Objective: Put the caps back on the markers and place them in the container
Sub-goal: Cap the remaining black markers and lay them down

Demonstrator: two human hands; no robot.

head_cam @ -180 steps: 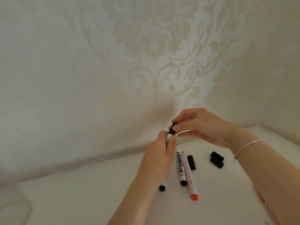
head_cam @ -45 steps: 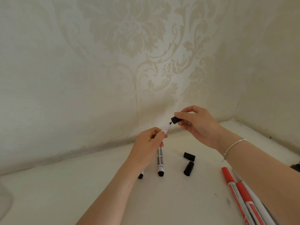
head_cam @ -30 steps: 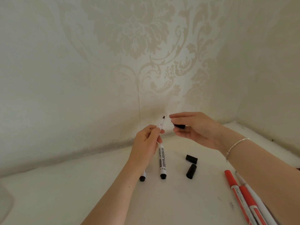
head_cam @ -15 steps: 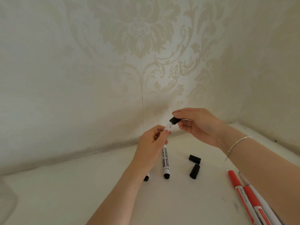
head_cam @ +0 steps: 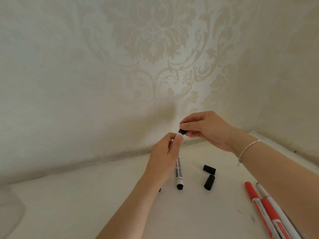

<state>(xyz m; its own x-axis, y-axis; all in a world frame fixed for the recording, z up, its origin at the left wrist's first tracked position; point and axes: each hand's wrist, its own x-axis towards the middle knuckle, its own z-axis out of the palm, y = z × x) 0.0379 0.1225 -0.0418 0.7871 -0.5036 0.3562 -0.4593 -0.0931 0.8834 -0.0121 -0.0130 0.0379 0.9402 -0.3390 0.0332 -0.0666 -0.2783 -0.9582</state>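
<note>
My left hand (head_cam: 164, 157) grips a white marker upright; only its top end (head_cam: 179, 134) and its black bottom tip (head_cam: 159, 189) show. My right hand (head_cam: 207, 130) pinches a black cap (head_cam: 182, 131) that sits on the marker's tip. A second white marker with black print (head_cam: 179, 173) lies on the white table (head_cam: 181, 218) just right of my left hand. Two loose black caps (head_cam: 209, 169) (head_cam: 209, 182) lie to its right.
Three capped markers, two with red caps (head_cam: 251, 192) (head_cam: 271, 213) and one white (head_cam: 276, 204), lie at the lower right by my right forearm. A rounded translucent container (head_cam: 9, 214) shows at the left edge. Patterned walls close the corner behind.
My right hand brought the black cap down over the tip of the marker in my left hand; the bare tip seen a second ago is now covered. Six seconds ago a red marker lay nearby.
</note>
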